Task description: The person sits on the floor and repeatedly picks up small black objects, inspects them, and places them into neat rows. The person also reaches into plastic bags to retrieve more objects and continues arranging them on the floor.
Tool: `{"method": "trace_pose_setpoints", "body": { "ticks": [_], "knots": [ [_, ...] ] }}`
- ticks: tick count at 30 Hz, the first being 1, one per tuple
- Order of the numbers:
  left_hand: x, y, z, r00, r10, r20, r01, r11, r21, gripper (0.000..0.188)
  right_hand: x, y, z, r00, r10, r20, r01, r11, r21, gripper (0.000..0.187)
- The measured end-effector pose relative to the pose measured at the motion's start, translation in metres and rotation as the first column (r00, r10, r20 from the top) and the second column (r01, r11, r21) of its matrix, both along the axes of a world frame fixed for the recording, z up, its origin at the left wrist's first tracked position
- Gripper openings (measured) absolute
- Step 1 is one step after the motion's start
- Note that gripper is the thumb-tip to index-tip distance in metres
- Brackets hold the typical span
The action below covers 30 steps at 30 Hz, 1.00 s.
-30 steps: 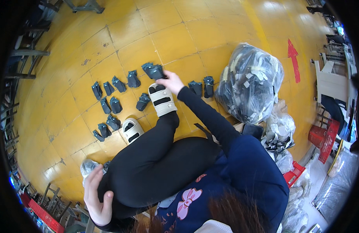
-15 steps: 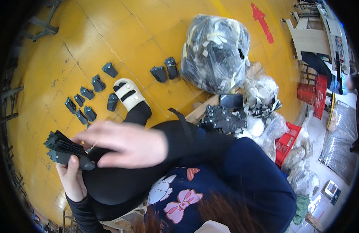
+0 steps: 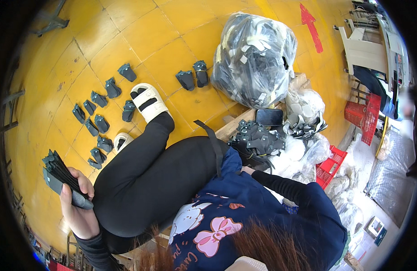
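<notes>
At the lower left, my left hand (image 3: 78, 217) grips a thick stack of dark grey, flat fabric-like pieces (image 3: 63, 178), fanned at the upper end and pressed together at the lower. The thumb lies on one side and fingers wrap the other. My right hand (image 3: 247, 170) is down beside my right hip, close to a heap of similar loose dark pieces (image 3: 259, 139). Only a small part of that hand shows; its fingers are hidden. On the yellow floor left of my sandalled foot lie several small bundles of the same dark pieces (image 3: 112, 88), with two more bundles (image 3: 200, 73) farther right.
Behind the heap stands a large clear plastic bag (image 3: 256, 58) stuffed with dark and pale pieces. A black phone (image 3: 269, 117) lies by the heap. A red crate (image 3: 331, 167) and smaller plastic bags are at the right. Cream sandals (image 3: 149, 103) are on my feet.
My right hand has left the stack and moved right and down to my hip beside the heap. My left hand still holds the stack, now tilted more upright.
</notes>
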<state>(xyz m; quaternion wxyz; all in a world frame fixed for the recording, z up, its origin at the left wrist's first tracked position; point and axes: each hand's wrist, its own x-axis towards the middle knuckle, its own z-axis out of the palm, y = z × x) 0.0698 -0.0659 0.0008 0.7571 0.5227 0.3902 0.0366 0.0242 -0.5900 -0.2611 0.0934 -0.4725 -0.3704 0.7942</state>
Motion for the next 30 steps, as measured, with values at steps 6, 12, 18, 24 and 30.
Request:
{"method": "trace_pose_setpoints", "body": {
  "ticks": [6,12,18,24,30],
  "knots": [
    [0.003,-0.001,0.001,0.998,-0.057,-0.037,0.06,0.995,0.084,0.04,0.006,0.007,0.004,0.999,-0.006,-0.039,0.003,0.998,-0.059,0.039],
    [0.001,-0.002,0.005,0.994,-0.083,-0.075,0.091,0.99,0.111,0.041,0.018,0.008,0.005,0.999,0.009,-0.049,-0.013,0.997,-0.078,0.037],
    [-0.004,0.0,0.007,0.992,-0.092,-0.084,0.101,0.989,0.105,0.042,0.032,0.005,0.005,0.998,0.033,-0.062,-0.039,0.994,-0.098,0.036],
    [-0.003,-0.002,0.013,0.993,-0.081,-0.084,0.089,0.991,0.096,0.041,0.034,0.002,0.004,0.994,0.065,-0.083,-0.075,0.99,-0.119,0.035],
    [-0.003,-0.001,0.017,0.995,-0.095,-0.043,0.098,0.994,0.054,0.037,0.043,-0.005,0.005,0.986,0.127,-0.11,-0.143,0.978,-0.151,0.034]
  ]
}}
